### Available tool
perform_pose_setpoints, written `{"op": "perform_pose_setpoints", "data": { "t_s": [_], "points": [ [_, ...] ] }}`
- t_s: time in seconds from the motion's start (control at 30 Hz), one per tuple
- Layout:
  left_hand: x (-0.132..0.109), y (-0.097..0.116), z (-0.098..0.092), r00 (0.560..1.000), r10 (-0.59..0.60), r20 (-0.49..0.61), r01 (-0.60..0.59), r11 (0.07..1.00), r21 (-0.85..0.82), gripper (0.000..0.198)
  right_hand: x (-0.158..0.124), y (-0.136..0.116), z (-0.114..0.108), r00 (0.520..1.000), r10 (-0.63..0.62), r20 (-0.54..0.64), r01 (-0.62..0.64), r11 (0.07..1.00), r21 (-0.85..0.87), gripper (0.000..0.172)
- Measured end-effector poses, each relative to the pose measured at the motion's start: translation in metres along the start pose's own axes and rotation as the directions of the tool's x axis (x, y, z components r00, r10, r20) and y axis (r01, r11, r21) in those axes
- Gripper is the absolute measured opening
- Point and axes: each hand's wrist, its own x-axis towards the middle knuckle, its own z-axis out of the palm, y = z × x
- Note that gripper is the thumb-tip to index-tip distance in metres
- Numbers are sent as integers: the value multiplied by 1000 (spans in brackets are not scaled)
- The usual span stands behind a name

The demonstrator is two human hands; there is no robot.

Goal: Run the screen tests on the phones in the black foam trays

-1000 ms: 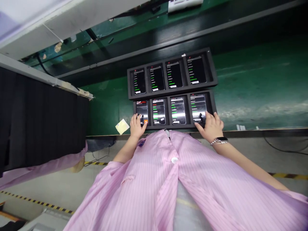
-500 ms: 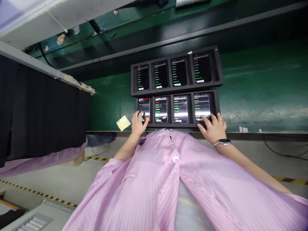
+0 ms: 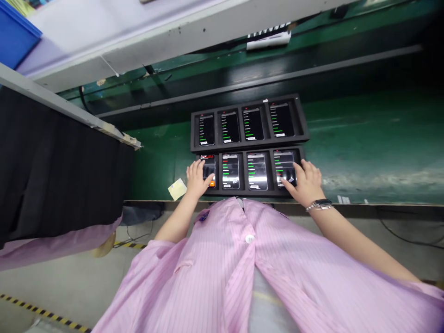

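Note:
Two black trays lie one behind the other on a green bench, each with lit smartphones in its compartments. My left hand (image 3: 197, 179) rests at the left end of the near tray (image 3: 243, 173), fingers apart, its thumb over the lower part of the leftmost phone (image 3: 208, 166). That phone's screen has red at the top and an orange patch below. Over the right end of the same tray spreads my right hand (image 3: 305, 182), thumb and index finger at the rightmost phone (image 3: 283, 162). Neither hand grips anything. Phones in the far tray (image 3: 249, 144) show dark screens with green and white text lines.
A yellow paper note (image 3: 177, 189) lies left of my left hand. A black curtain (image 3: 65, 171) hangs from a rail at the left, with a person's pink sleeve (image 3: 62, 243) below it. A pale shelf beam (image 3: 166, 37) crosses above the bench, near a blue bin (image 3: 15, 34).
The view has shifted, so the trays appear lower. My right thumb and fingers have moved slightly left over the rightmost phone; my left hand stays at the leftmost one.

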Motion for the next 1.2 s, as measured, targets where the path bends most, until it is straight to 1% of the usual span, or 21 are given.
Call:
{"op": "perform_pose_setpoints", "data": {
  "t_s": [0.07,0.2,0.27,0.37,0.43,0.5,0.57,0.63,0.73,0.87,0.97,1.03,1.1,1.2],
  "points": [
    [-6,4,10,1000,-8,23,8,1000,-4,67,-8,0,6,1000,-18,3,18,1000,-9,79],
    [-35,5,27,997,-16,73,17,1000,-9,67,-35,3,15,999,-28,45,29,999,-26,75],
    [-47,2,30,996,-23,89,24,1000,-12,67,-44,3,17,997,-8,82,10,999,-35,72],
    [-53,-2,30,994,-38,99,40,999,-14,67,-46,3,17,991,54,122,-47,997,-56,69],
    [-51,-3,29,994,-55,96,57,998,-10,66,-42,2,16,986,92,139,-83,994,-70,65],
    [-48,-2,27,993,-68,95,69,998,-2,65,-37,0,14,985,96,141,-87,994,-68,63],
    [-43,1,23,992,-68,103,68,998,2,65,-31,-2,9,990,74,116,-69,996,-51,66],
    [-37,3,18,992,-59,108,60,998,-2,66,-23,-4,5,995,51,80,-48,998,-29,74],
    [-21,6,11,994,-42,96,44,999,-16,67,-7,-6,1,998,24,52,-24,1000,-8,81],
    [0,16,6,999,-22,41,23,1000,-20,67,12,-14,3,999,-29,19,29,1000,7,77],
    [5,28,4,1000,-1,-3,1,999,-40,68,15,-21,4,997,-67,-45,68,998,14,75],
    [4,34,8,1000,10,-25,-11,998,-59,69,16,-20,9,992,-91,-89,91,996,2,74],
    [4,36,17,999,21,-31,-22,999,-41,67,18,-12,19,990,-102,-103,98,995,-36,70],
    [4,36,33,999,-35,-20,36,998,54,56,25,7,34,993,-64,-95,55,994,-95,65]
  ]
}}
